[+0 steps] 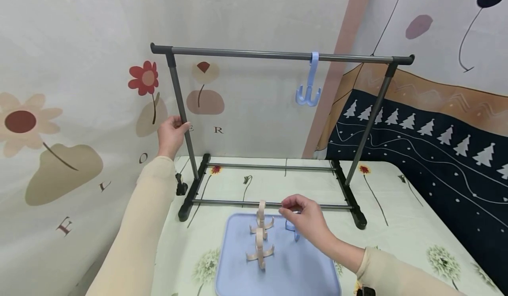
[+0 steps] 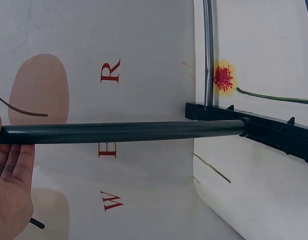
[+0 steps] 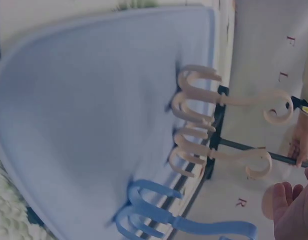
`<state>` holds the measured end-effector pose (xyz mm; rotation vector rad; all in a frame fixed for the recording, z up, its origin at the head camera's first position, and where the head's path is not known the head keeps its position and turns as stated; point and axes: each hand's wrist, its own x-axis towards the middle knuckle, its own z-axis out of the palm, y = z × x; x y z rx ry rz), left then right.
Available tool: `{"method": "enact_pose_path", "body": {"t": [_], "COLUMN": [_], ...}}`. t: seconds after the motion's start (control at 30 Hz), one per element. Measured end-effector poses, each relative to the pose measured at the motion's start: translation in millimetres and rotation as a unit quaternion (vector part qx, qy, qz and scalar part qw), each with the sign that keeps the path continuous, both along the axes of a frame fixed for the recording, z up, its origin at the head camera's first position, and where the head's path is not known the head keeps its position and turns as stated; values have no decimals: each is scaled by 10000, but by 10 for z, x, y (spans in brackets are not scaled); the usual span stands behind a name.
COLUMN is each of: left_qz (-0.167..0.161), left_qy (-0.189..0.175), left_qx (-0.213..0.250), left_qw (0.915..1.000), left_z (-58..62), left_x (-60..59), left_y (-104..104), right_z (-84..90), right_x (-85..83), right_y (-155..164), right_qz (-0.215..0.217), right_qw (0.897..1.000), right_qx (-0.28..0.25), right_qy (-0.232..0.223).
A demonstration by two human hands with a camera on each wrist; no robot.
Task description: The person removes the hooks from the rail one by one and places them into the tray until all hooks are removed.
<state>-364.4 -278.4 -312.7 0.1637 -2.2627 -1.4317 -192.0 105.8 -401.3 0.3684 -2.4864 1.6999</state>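
Three multi-pronged plastic hooks are stood on a pale blue tray (image 1: pixel 309 269): two beige hooks (image 1: pixel 259 236) and one blue hook (image 1: pixel 291 227). Each hook is formed as a narrow flat stem with a curled loop at the top and several upturned prongs at the base, on which it stands upright. The two beige hooks are set one behind the other near the middle of the tray; the blue hook is placed just to their right, toward the far edge of the tray. A second blue hook (image 1: pixel 309 86) of the same shape is hung on the top bar of a dark grey rack (image 1: pixel 278 55), toward its right end.

The blue hook on the tray is pinched at its top by the fingertips of the right hand (image 1: pixel 307 225), which is positioned directly above it; most of the hook is hidden behind that hand in the head view, while its prongs and stem are shown clearly in the right wrist view. The beige hooks are located just beside the right hand and are not touched by it.

The left upright post of the rack is gripped by the left hand (image 1: pixel 170 135), with fingers wrapped round it at mid-height, well apart from the tray. Rack and tray are carried on a bench (image 1: pixel 397 216) covered with a flower-printed cloth.
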Motion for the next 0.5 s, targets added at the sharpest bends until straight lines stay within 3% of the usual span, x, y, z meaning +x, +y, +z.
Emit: {"method": "enact_pose_path", "body": {"t": [0.5], "left_qz": [-2], "left_qy": [16], "left_qx": [16], "left_qw": [10000], "left_z": [-10], "left_x": [-12], "left_y": [-11], "right_z": [424], "right_x": [-380], "right_y": [178], "right_qz": [-445], "right_qw": [9965], "right_qx": [-160], "right_qy": [689]}}
